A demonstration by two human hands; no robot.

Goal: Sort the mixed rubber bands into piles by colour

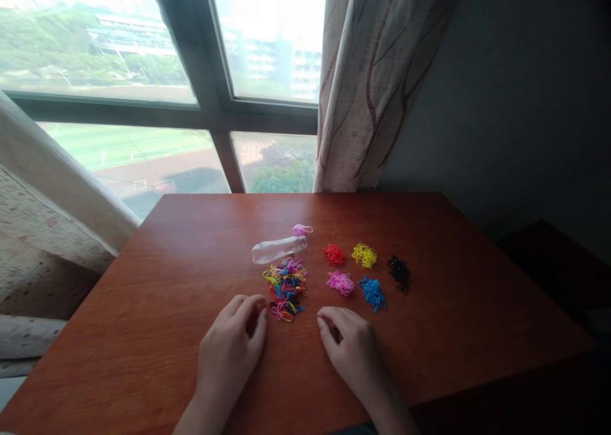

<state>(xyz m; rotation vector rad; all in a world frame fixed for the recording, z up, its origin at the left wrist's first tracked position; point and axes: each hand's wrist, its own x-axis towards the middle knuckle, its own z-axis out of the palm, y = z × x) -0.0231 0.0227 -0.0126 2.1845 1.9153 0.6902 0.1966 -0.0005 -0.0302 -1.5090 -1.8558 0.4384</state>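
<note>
My left hand (pixel 232 334) rests on the table with its fingers loosely curled, a gap between thumb and forefinger and nothing visible in it. Just to its right lies a mixed pile of small rubber bands (pixel 287 288) in pink, yellow, blue, red and black. On the pile's other side my right hand (pixel 351 346) lies in a similar loose curl, thumb slightly apart from the forefinger, holding nothing I can see. Beyond it sit sorted heaps: red bands (pixel 333 255), yellow bands (pixel 365 256), pink bands (pixel 340 283), blue bands (pixel 372 293) and black bands (pixel 399 273).
A clear bottle (pixel 279 249) lies on its side behind the mixed pile. Near its mouth is a pink cap with a loop (pixel 301 230). The brown wooden table (pixel 157 295) reaches back to a window (pixel 219 113) and a curtain (pixel 367 85).
</note>
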